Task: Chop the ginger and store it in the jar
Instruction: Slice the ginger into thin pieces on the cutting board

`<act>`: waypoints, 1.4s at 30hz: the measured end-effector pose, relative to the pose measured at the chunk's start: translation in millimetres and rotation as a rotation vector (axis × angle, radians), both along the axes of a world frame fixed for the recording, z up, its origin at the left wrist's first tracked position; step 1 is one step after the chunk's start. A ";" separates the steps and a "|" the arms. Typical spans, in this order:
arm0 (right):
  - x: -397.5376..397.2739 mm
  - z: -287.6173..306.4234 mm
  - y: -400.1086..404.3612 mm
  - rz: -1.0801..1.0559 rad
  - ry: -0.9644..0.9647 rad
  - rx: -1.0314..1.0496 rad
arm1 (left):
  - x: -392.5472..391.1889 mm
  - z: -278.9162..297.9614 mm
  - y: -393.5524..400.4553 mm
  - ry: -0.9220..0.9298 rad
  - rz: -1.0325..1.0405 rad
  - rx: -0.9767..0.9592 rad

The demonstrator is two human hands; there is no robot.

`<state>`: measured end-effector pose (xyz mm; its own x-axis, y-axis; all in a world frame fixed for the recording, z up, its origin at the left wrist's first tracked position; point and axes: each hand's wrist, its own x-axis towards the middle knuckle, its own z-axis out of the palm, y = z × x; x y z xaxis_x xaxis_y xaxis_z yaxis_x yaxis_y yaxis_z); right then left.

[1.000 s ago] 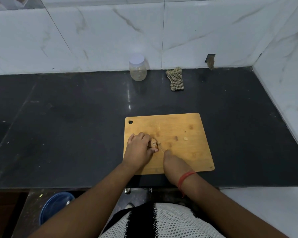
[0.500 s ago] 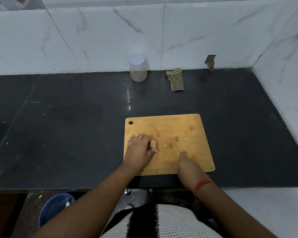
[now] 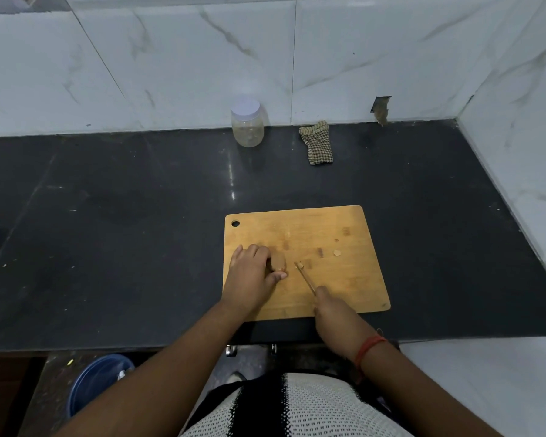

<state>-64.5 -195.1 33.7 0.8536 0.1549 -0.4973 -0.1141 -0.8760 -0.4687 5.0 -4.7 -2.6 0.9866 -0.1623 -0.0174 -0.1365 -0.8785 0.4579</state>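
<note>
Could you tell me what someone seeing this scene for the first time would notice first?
The pale wooden cutting board stands out on the black counter, with both hands on it: the left hand pins the ginger and the right hand holds a knife beside it. At the back wall stands a lidded jar, with a checked cloth to its right.

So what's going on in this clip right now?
A person is chopping ginger on a wooden cutting board set on a dark counter. The left hand pins the ginger piece to the board, while the right hand holds a knife with its tip by a small cut piece. A few slices lie further right on the board. The jar, lid on, stands at the back wall beside a checked cloth.
</note>
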 end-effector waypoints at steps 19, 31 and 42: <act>4.7 6.1 24.3 -0.048 0.017 0.143 | -5.3 -6.6 3.8 -0.001 -0.052 -0.042; 0.8 8.3 25.9 0.035 -0.046 0.055 | -5.1 -6.2 3.4 -0.003 -0.058 -0.034; 18.1 14.6 33.3 0.056 0.061 -0.026 | -1.4 -14.1 1.8 -0.053 -0.069 -0.021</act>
